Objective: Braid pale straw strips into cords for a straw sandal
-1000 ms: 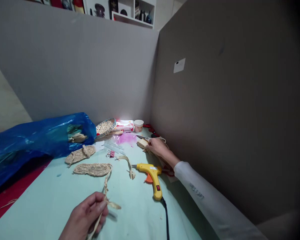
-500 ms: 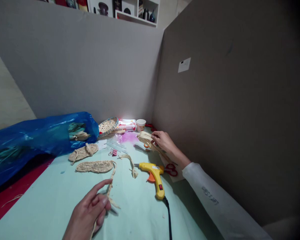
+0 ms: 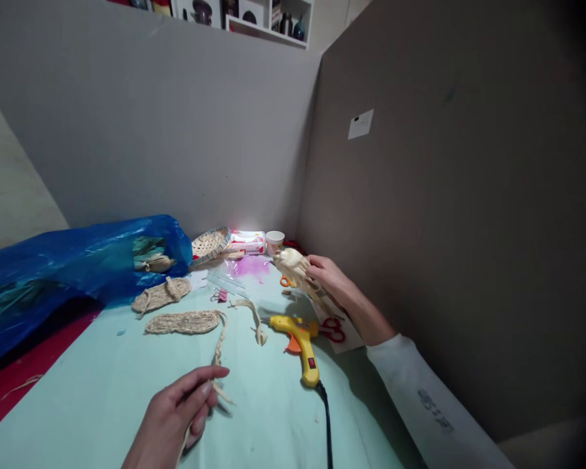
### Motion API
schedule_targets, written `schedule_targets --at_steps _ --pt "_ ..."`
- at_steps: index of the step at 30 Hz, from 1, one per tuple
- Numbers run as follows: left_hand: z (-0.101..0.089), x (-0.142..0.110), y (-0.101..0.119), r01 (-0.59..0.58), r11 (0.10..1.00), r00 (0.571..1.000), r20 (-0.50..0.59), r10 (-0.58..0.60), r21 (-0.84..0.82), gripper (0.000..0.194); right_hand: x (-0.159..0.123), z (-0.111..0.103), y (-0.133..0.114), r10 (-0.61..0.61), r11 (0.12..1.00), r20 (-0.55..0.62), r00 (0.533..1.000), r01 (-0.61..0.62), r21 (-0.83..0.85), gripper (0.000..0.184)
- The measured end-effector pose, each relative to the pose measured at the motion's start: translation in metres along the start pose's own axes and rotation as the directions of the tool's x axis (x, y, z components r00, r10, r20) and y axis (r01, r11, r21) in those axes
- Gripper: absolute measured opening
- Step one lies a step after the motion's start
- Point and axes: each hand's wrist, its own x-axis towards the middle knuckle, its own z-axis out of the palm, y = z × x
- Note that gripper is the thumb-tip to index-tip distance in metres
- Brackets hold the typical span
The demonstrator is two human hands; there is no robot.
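Note:
My left hand (image 3: 188, 404) is closed on the loose end of a braided straw cord (image 3: 219, 348), near the front of the table. That braid runs up to a flat, oval coiled straw sole (image 3: 183, 322). Toward the back right, my right hand (image 3: 329, 277) grips a bundle of pale dried husk strips (image 3: 293, 262), raised over the cloth. A yellow glue gun (image 3: 300, 339) lies between the hands, its tip toward a loose husk strip (image 3: 254, 316). Red-handled scissors (image 3: 333, 329) rest on a paper sheet below my right wrist. A second woven sole with a strap (image 3: 161, 295) lies farther back.
A blue plastic bag (image 3: 78, 260) of husks fills the left side. Along the back stand a woven basket (image 3: 212, 244), a pink-white packet (image 3: 248, 241) and a paper cup (image 3: 275, 241). Grey partitions (image 3: 215, 130) enclose the table. The glue gun's black cord (image 3: 327, 417) trails forward.
My right hand has lifted the husk bundle slightly and drawn it to the right. My left hand stays on the braid, its index finger now lower and closer to the thumb.

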Motion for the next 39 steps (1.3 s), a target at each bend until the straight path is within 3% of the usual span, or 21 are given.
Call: schedule_targets --at_steps 8,12,14,16,18,21,23,26,29,33,37,39 --pt "-0.002 0.002 -0.001 0.026 1.0 1.0 0.017 -0.026 -0.004 0.046 0.009 0.005 0.008 0.045 0.996 -0.068 0.997 -0.04 0.08 0.028" --pt "-0.004 0.002 -0.002 0.009 1.0 1.0 0.012 -0.009 0.007 0.045 0.01 -0.003 -0.014 -0.088 0.994 -0.133 0.987 0.096 0.059 0.034" --pt "-0.004 0.002 -0.002 0.003 1.0 1.0 0.013 -0.003 0.015 0.043 0.0 -0.005 -0.036 -0.148 0.987 -0.06 0.987 0.151 0.061 0.023" --pt "-0.004 0.003 -0.002 0.002 1.0 1.0 0.014 -0.002 0.015 0.04 -0.016 -0.001 -0.06 -0.08 0.99 0.124 0.989 0.065 0.125 0.018" --pt "-0.003 0.002 -0.002 -0.006 1.0 1.0 0.013 0.006 0.001 0.038 -0.036 0.01 -0.077 -0.005 0.968 0.388 0.921 -0.093 0.233 0.022" --pt "0.0 -0.002 0.001 -0.034 0.999 0.999 0.018 0.035 -0.035 0.037 -0.06 0.038 -0.078 0.025 0.859 0.663 0.749 -0.355 0.369 0.029" --pt "0.002 -0.005 0.004 -0.073 0.997 0.997 0.017 0.073 -0.041 0.031 -0.071 0.059 -0.066 0.005 0.782 0.75 0.661 -0.471 0.409 0.029" --pt "0.005 -0.01 0.009 -0.106 0.994 0.994 0.019 0.106 -0.04 0.024 -0.081 0.084 -0.045 -0.007 0.679 0.792 0.61 -0.579 0.452 0.027" --pt "0.006 -0.011 0.011 -0.114 0.993 0.993 0.011 0.114 -0.008 0.021 -0.084 0.095 -0.035 0.019 0.656 0.791 0.611 -0.605 0.451 0.03" --pt "0.006 -0.01 0.012 -0.079 0.996 0.997 0.006 0.079 0.033 0.023 -0.086 0.1 -0.033 0.055 0.773 0.78 0.623 -0.521 0.362 0.027" --pt "0.008 -0.01 0.011 -0.073 0.994 0.997 -0.02 0.075 0.076 0.026 -0.09 0.109 -0.025 0.186 0.862 0.683 0.707 -0.451 0.231 0.026" --pt "0.01 -0.011 0.011 -0.058 0.989 0.997 -0.045 0.065 0.138 0.025 -0.092 0.111 -0.022 0.192 0.914 0.623 0.758 -0.369 0.168 0.026"
